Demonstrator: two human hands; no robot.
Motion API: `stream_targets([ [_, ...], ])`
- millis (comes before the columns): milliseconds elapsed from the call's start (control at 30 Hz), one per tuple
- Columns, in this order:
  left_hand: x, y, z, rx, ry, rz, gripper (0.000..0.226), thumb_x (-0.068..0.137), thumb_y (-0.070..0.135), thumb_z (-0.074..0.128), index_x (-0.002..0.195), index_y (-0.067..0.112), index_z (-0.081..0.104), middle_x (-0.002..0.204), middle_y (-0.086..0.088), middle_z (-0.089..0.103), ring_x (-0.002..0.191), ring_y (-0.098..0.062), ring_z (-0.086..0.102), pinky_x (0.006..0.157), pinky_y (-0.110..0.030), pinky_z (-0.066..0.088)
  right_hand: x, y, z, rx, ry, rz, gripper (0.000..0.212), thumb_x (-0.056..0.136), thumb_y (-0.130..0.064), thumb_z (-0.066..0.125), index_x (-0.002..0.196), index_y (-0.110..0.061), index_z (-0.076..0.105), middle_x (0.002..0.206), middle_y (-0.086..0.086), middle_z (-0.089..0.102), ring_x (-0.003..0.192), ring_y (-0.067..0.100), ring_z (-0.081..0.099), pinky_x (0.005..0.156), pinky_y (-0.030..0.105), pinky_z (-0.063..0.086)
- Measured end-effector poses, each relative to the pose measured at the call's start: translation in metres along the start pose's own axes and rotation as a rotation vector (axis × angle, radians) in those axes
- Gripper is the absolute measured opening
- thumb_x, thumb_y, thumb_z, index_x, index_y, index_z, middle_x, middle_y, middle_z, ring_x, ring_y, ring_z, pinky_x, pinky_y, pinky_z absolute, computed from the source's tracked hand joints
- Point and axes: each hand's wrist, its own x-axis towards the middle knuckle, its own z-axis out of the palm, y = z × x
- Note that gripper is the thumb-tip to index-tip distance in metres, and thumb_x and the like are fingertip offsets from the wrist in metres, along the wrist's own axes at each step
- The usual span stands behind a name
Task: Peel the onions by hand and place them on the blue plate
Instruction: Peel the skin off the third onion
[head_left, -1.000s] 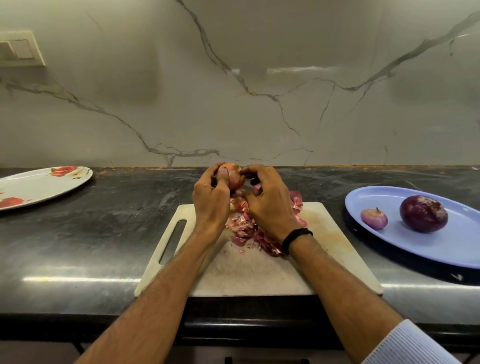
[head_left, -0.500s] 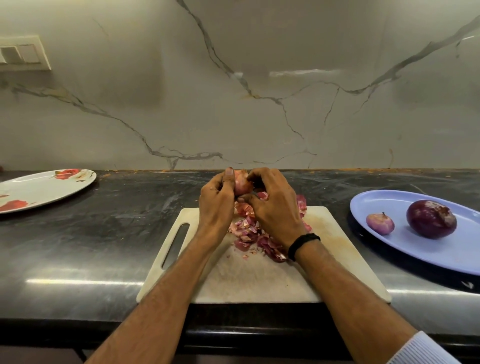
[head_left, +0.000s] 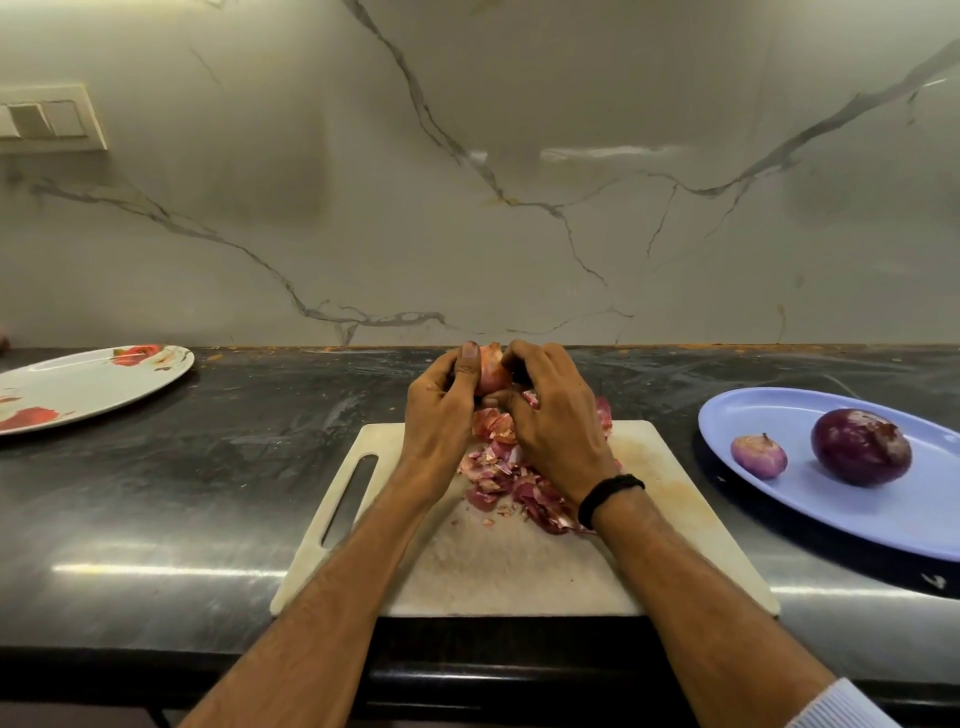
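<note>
Hardly anything is shifted since the earlier frames: the small pinkish onion (head_left: 491, 371) is kept in the same two-handed hold, though less of it is shown now than a second ago, the right fingers being closed further over it.

Nearest, the white plastic cutting board (head_left: 519, 566) is laid on the black stone counter (head_left: 182, 493), handle slot at 9 o'clock. Towards its 12 o'clock edge a heap of papery red-pink skins (head_left: 498, 473) is gathered, evidently so that the waste is caught in one place. Above that heap the onion is cradled by the left hand (head_left: 439, 410), thumb pressed up its near side to steady it. The right hand (head_left: 556, 421), marked by a black wristband (head_left: 608, 496), is curled over the top; whether a flap of skin is pinched cannot be told. Peeling is judged unfinished, since pale dry skin is seen on the bulb.

At 3 o'clock, within easy reach, the oval blue plastic plate (head_left: 727, 410) is set, holding a small peeled onion (head_left: 758, 456) and a large dark purple onion (head_left: 860, 447), near each other but apart. At 10 o'clock a white oval plate with red flowers (head_left: 88, 379) is left. Behind, a grey-veined marble wall (head_left: 467, 208) is seen.
</note>
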Motion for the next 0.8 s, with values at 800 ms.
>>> stream_targets([
  [800,0.000,-0.001,0.005,-0.016,-0.014,0.063,0.049,0.099,0.051,0.051,0.105,0.007,0.070,0.099,-0.020,0.071,0.097,-0.039,0.070,0.090,-0.058,0.057,0.001,-0.001,-0.002,-0.006,0.097,-0.046,0.024,0.090,-0.005,0.065,0.113,-0.010,0.058,0.104,0.003,0.056,0.090,0.012,0.054,0.079,0.021,0.050],
])
